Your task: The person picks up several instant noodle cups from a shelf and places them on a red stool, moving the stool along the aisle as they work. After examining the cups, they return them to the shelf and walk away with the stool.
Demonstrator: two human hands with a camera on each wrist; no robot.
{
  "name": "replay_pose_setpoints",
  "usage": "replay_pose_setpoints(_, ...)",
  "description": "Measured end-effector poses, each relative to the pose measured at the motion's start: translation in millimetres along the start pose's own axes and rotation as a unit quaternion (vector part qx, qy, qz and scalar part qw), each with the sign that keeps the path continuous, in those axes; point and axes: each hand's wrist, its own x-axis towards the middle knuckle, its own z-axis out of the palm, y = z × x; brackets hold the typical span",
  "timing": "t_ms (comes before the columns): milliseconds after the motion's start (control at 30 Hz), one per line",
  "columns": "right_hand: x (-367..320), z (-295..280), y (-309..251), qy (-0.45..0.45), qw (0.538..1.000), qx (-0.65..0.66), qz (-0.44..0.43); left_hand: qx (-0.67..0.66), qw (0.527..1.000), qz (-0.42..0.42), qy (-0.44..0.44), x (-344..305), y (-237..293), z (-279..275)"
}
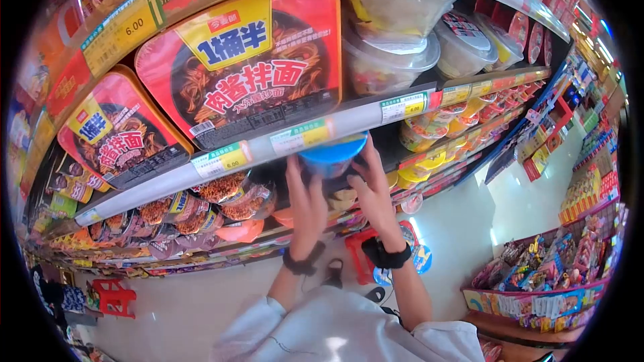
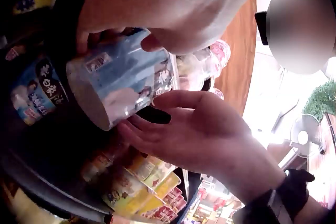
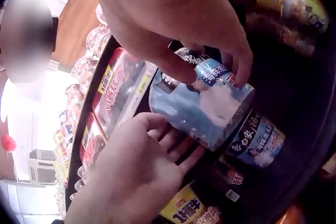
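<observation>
A blue-lidded instant noodle tub (image 1: pixel 333 153) is held between both hands, just below a shelf edge with price tags. My left hand (image 1: pixel 308 201) is on its left side, and my right hand (image 1: pixel 372 188) is on its right. In the left wrist view the left hand (image 2: pixel 157 11) curves over the tub (image 2: pixel 123 79), with the right hand (image 2: pixel 194 129) cupped on the opposite side. The right wrist view shows the right hand's thumb and fingers on the printed wall of the tub (image 3: pixel 197 103). A similar blue noodle tub (image 3: pixel 258 140) stands close behind.
Large red noodle boxes (image 1: pixel 248 53) and clear-lidded bowls (image 1: pixel 389 60) fill the shelf above. Several noodle bowls (image 1: pixel 228 194) line the shelf at lower left. A red stool (image 1: pixel 362 255) stands on the floor below, and a snack bin (image 1: pixel 537 281) is at right.
</observation>
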Motion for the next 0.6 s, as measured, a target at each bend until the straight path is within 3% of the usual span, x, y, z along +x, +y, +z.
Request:
replay_pose_setpoints(100,24,6,20,0.009,0.997,-0.063,-0.04,-0.048,0.999,-0.022,0.012,26,-19,2)
replay_pose_setpoints(200,47,14,29,0.015,0.999,-0.024,0.017,0.008,0.999,-0.046,0.012,50,-35,3)
replay_pose_setpoints(233,54,19,35,0.013,0.999,-0.01,0.028,0.077,0.995,0.032,0.06,56,-49,6)
replay_pose_setpoints(300,69,28,42,0.01,0.999,0.018,0.048,0.115,0.992,0.045,0.027,70,-65,6)
replay_pose_setpoints(467,87,33,57,0.016,0.993,-0.117,-0.031,0.181,0.979,0.005,-0.089,87,-90,-11)
replay_pose_setpoints(600,100,29,75,-0.027,0.99,-0.123,-0.063,0.2,0.977,-0.002,-0.07,98,-106,-8)
